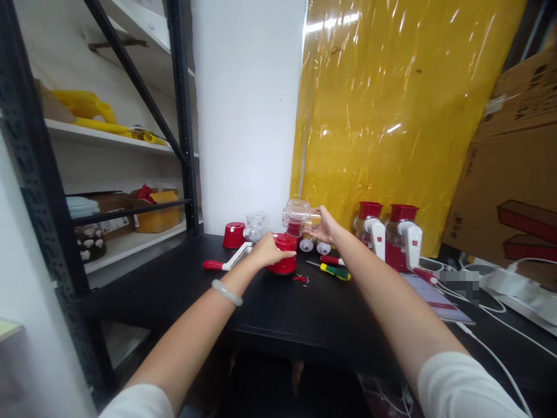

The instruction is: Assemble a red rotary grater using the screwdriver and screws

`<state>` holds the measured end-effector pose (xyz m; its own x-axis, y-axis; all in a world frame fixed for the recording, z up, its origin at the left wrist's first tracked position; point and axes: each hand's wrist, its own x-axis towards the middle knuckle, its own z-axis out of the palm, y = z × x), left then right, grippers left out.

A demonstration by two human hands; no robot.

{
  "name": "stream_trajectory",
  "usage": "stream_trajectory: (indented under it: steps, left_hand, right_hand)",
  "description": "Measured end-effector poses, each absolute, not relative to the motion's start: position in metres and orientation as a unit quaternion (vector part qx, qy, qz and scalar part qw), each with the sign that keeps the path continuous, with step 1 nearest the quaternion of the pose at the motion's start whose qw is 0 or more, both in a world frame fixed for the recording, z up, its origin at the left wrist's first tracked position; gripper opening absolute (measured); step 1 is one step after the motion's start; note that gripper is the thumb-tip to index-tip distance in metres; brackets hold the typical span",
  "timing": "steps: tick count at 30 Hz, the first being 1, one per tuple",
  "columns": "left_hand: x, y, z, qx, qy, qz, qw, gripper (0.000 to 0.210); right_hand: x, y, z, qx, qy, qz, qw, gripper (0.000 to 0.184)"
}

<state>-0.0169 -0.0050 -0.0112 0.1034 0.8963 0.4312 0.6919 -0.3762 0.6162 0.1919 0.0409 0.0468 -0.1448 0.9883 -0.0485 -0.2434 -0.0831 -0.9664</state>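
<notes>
My left hand (270, 251) is closed around a round red base (285, 264) on the black table. Just above it, my right hand (325, 226) grips a clear plastic housing (297, 211) by its side tube, tilted over the base. Whether the two parts touch I cannot make out. Left of my left hand lies a white crank handle (237, 255) with a red grip. Small red pieces and screws (301, 280) lie in front of the base. A green and yellow screwdriver (335, 271) rests to the right.
Another red base (234, 234) and a clear housing (257, 223) stand at the back left. Two assembled crank machines (402, 235) stand at the right, near a tablet (435, 299) and white cables. Metal shelving (185, 145) borders the left; a cardboard box (505, 162) the right.
</notes>
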Motion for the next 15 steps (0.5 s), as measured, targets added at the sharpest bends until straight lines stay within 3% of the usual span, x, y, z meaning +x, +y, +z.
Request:
stream_trajectory:
  steps: [4, 7, 15]
  left_hand:
    - [-0.005, 0.020, -0.015, 0.718, 0.560, 0.388, 0.146, 0.060]
    - [0.003, 0.023, -0.023, 0.712, 0.555, 0.406, 0.138, 0.055]
    - [0.001, 0.027, -0.040, 0.742, 0.492, 0.409, 0.203, 0.044]
  right_hand:
    - [0.190, 0.033, 0.044, -0.414, -0.488, 0.524, 0.562, 0.031]
    - [0.187, 0.031, 0.035, -0.393, -0.506, 0.478, 0.601, 0.042]
    - [0.188, 0.042, 0.014, -0.327, -0.558, 0.446, 0.618, 0.052]
